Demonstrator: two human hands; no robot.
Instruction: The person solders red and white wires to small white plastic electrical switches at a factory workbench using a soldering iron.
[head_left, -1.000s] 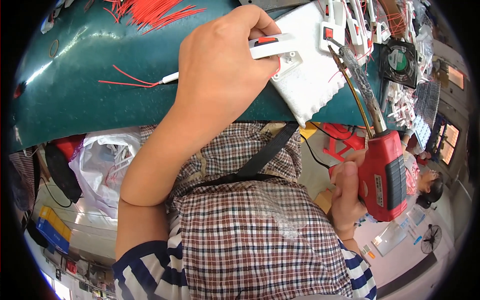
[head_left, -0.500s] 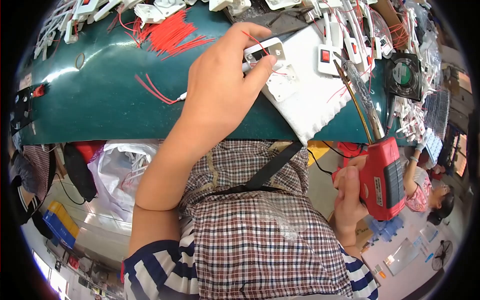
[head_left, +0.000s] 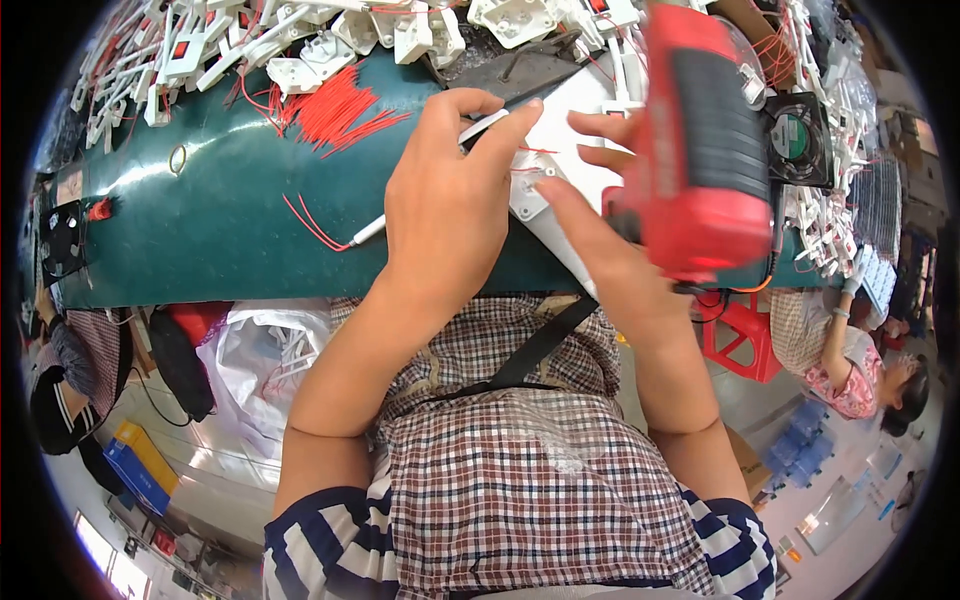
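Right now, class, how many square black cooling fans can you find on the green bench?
2. One black fan lies at the right of the green bench, beside the red power screwdriver. Another fan sits at the far left edge. More may hide under the white parts.

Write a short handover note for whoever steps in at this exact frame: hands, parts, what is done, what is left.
Left hand: pressed down on the white plastic part on the green bench, fingertips pinching its top edge.
Right hand: gripping the red power screwdriver, raised over the part; the bit is hidden behind the tool, so contact cannot be confirmed.
Nearby: loose red wires and a pile of white plastic pieces at the far edge; a small black fan to the right.
Done: part seated and steadied, tool brought in.
Left: probably driving the fastener; whether any is already in cannot be seen.
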